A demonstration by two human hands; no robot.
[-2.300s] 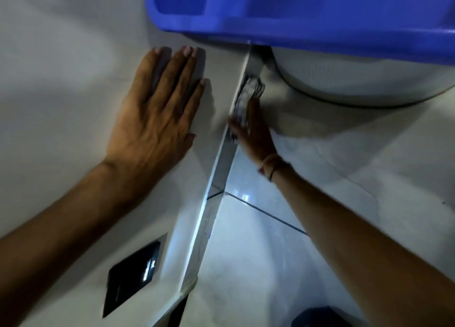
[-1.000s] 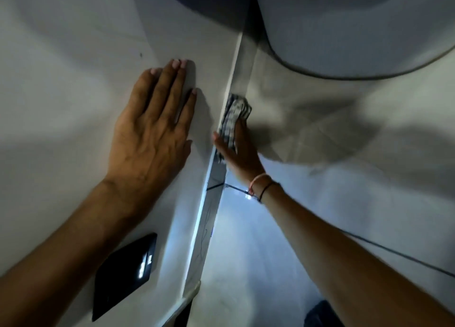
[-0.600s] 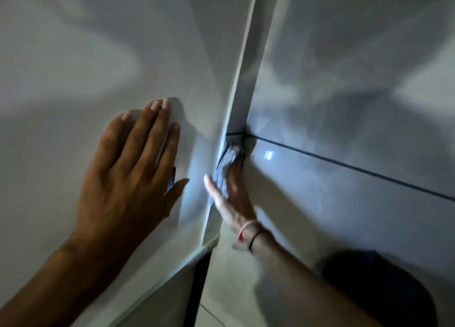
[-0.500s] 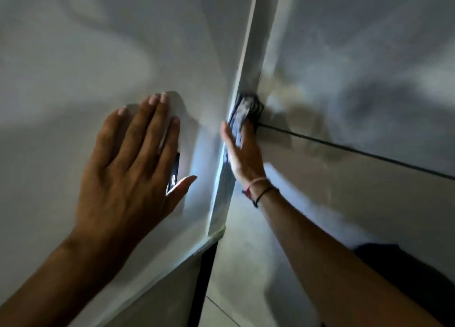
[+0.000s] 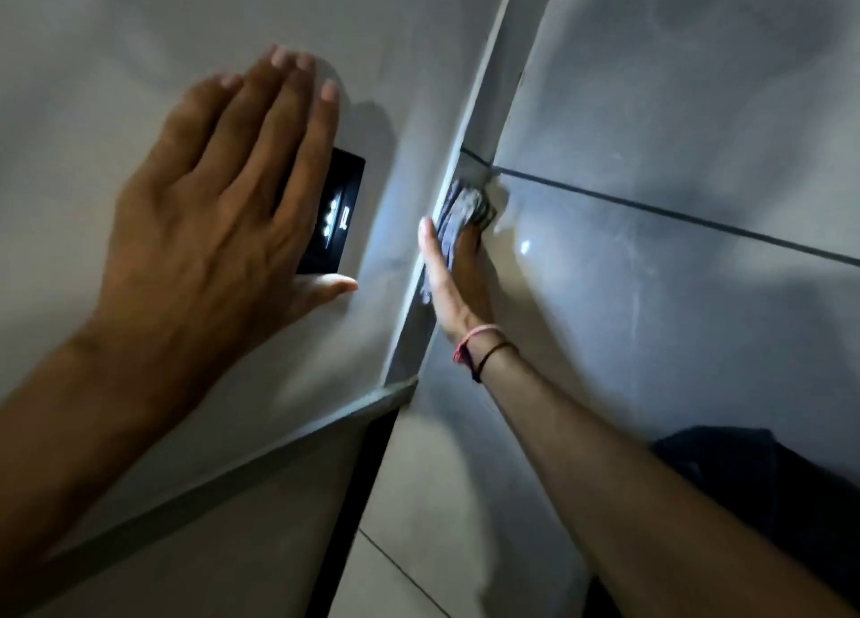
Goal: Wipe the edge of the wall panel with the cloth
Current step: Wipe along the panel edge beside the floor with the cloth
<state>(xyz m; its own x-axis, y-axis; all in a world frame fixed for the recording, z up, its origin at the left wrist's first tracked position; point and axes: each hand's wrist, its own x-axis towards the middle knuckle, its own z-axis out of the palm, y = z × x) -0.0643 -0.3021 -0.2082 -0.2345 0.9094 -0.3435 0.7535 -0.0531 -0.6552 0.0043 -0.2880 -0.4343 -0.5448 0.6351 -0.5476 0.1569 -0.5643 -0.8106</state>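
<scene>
A pale wall panel [image 5: 395,119] fills the left of the view, and its narrow side edge [image 5: 488,100] runs from top right down to its lower corner. My right hand [image 5: 458,282] presses a small checked cloth [image 5: 460,212] against that edge, just below a dark grout line. The fingers are behind the cloth and mostly hidden. My left hand [image 5: 218,226] lies flat on the panel face with fingers spread, holding nothing.
A black plate with small lit marks [image 5: 337,212] is set in the panel, half covered by my left hand. Grey wall tiles [image 5: 675,291] with dark grout lines lie to the right. A dark gap [image 5: 349,519] runs below the panel's lower corner. Dark fabric [image 5: 763,482] shows at the lower right.
My right hand has slid the cloth down the edge from the blue tub toward the grout line. The view has dropped, and my left hand now partly covers the black plate.
</scene>
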